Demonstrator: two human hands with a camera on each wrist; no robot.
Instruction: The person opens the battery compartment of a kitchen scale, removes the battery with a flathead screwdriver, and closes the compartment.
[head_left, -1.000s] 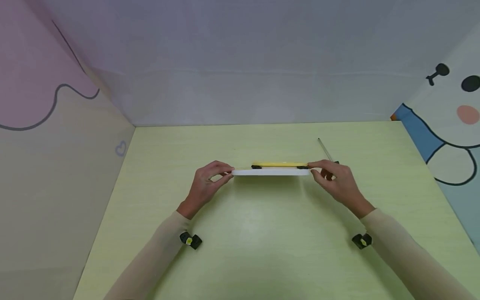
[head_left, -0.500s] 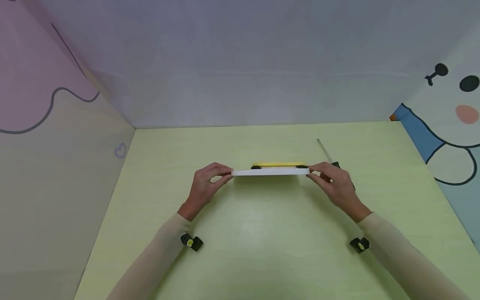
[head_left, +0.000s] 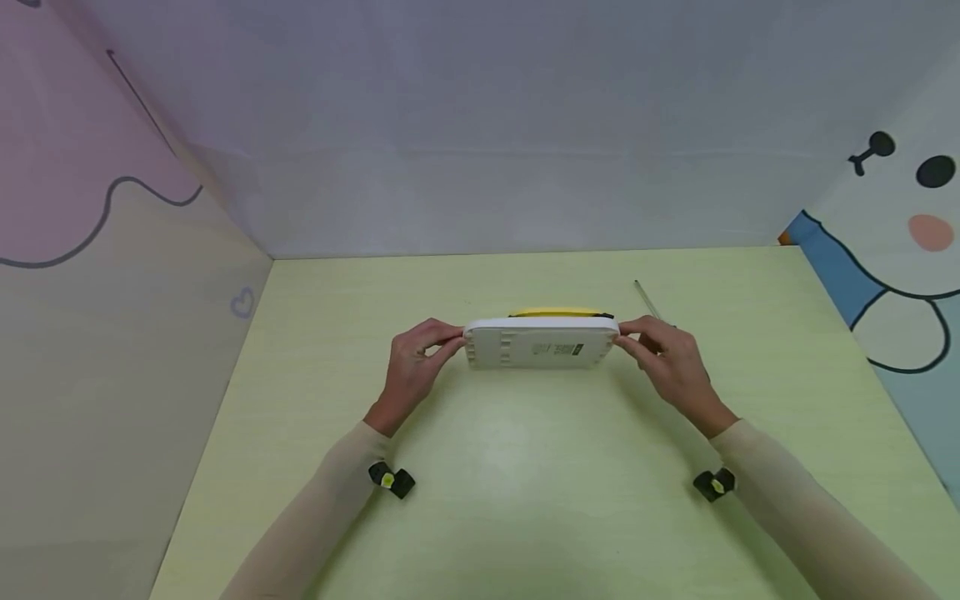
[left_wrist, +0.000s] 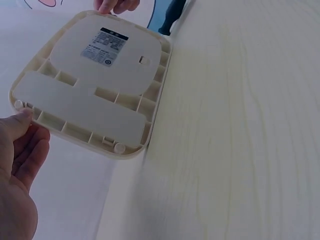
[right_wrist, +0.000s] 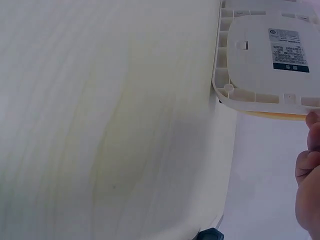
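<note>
Between my two hands is a flat white plastic device (head_left: 540,350) with rounded corners, tilted so its underside faces me. My left hand (head_left: 415,362) pinches its left edge between thumb and fingers; my right hand (head_left: 670,362) pinches the right edge. The left wrist view shows a ribbed underside (left_wrist: 100,80) with small round feet and a printed label (left_wrist: 105,46). A yellow piece (head_left: 562,312) with black ends shows behind the device's upper edge, mostly hidden.
A screwdriver (head_left: 647,298) lies behind my right hand, its metal shaft pointing away and its dark handle (left_wrist: 173,16) mostly hidden in the head view. Walls of printed fabric (head_left: 480,192) stand behind and beside the pale wooden table (head_left: 502,483).
The white device has tipped from edge-on to showing its underside to the head camera, its top edge rising slightly. Both hands keep their pinch on it; the right fingers shifted slightly along its edge.
</note>
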